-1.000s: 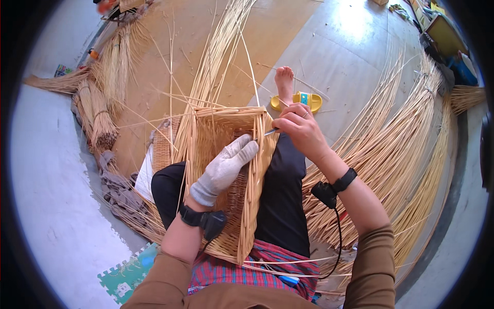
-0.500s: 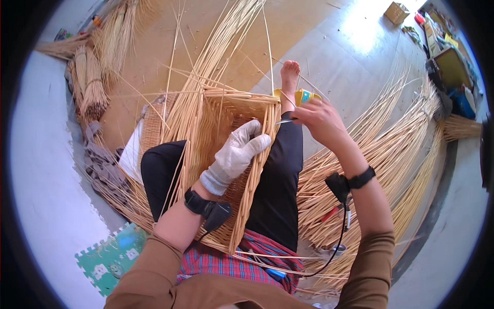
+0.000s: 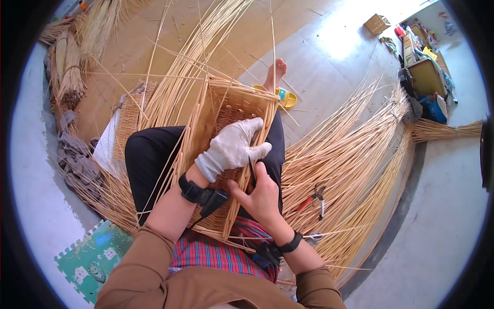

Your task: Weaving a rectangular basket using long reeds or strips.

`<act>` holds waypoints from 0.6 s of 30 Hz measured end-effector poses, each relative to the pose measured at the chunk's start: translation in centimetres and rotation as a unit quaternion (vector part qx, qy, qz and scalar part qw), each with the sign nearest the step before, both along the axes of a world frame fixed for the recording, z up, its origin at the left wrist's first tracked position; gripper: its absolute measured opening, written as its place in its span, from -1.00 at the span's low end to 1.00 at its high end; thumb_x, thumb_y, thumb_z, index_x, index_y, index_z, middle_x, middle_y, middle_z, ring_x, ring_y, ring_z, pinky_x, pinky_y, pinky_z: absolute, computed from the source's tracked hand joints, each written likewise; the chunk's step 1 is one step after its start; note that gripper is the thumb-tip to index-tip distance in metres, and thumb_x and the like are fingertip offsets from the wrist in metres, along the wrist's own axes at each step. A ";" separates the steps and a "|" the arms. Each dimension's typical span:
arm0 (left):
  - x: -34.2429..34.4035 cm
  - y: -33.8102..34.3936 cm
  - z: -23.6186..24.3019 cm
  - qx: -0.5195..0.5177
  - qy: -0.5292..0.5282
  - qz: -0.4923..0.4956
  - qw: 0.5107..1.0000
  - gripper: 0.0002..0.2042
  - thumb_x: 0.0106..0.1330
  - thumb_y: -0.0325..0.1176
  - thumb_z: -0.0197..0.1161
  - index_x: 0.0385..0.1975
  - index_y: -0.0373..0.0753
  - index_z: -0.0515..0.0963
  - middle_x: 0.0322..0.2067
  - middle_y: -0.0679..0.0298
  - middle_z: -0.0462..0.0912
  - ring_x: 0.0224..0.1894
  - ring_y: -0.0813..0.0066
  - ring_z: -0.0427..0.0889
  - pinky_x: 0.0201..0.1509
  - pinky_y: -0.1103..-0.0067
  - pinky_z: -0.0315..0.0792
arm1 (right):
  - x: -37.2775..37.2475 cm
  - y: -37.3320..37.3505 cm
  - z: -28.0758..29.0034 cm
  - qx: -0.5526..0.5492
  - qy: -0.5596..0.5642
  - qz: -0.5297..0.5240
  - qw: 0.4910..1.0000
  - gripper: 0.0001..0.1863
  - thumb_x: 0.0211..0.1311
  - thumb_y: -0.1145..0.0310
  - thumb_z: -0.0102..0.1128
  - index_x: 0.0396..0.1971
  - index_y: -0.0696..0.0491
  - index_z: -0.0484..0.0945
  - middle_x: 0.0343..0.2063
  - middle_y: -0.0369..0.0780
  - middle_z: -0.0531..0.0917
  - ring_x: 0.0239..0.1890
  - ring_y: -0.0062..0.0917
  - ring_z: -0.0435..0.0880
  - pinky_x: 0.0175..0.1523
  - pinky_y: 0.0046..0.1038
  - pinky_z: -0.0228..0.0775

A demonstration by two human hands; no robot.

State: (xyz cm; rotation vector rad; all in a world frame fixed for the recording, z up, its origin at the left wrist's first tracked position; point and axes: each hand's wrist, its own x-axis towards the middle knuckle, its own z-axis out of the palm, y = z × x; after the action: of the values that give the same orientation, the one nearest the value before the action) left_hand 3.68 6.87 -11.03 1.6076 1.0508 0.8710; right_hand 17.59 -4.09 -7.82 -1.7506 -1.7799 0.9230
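A rectangular wicker basket rests across my lap, its mouth toward me and long uncut rods sticking out beyond its far rim. My left hand, in a whitish knit glove, reaches inside and closes round the right-hand rim. Just nearer to me, my bare right hand is at the same rim. It grips a dark-handled tool, whose tip is hidden among the rods. The right thumb lies over the basket's inner side.
Loose rods cover the floor at right, with red-and-white-handled pruning shears on them. A yellow slipper is by my foot. Tied rod bundles stand far left; a green foam mat lies near left.
My right hand has come down and left from beyond the rim's far corner to the rim beside my left hand, bringing the tool. The left hand stays on the rim. The view has shifted.
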 end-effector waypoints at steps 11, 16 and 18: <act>-3.1 0.1 0.3 -0.257 -0.256 0.039 0.931 -0.68 0.61 -0.19 0.18 0.09 -0.32 0.60 -0.06 0.31 0.70 0.05 0.58 0.59 0.22 0.57 0.47 | 3.6 -0.5 1.3 -0.158 0.170 -0.106 0.967 -0.68 0.59 0.12 0.07 -0.01 0.09 0.43 -0.48 -0.15 0.57 -0.43 -0.46 0.63 -0.31 -0.36 0.52; 0.0 -1.8 1.3 -0.079 -0.143 0.063 0.985 -0.62 0.65 -0.19 0.10 0.24 -0.33 0.55 0.10 0.25 0.64 0.21 0.50 0.55 0.38 0.55 0.37 | 4.5 0.7 1.6 -0.056 0.148 -0.089 0.983 -0.73 0.63 0.25 -0.09 0.01 0.12 0.50 -0.52 -0.26 0.63 -0.54 -0.59 0.61 -0.42 -0.51 0.49; 0.6 -2.0 0.8 -0.092 -0.222 0.017 0.971 -0.48 0.68 -0.08 0.00 0.39 -0.38 0.43 0.30 0.19 0.53 0.36 0.45 0.45 0.50 0.53 0.25 | 3.1 1.7 3.8 -0.065 0.103 -0.070 0.990 -0.74 0.62 0.27 -0.09 -0.11 0.14 0.51 -0.63 -0.19 0.67 -0.59 -0.47 0.70 -0.46 -0.41 0.54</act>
State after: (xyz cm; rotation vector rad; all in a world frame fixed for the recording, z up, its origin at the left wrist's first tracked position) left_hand 4.26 4.82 -10.21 1.1700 0.8140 1.0640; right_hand 20.71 -2.36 -4.02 -1.7626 -1.4762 1.1365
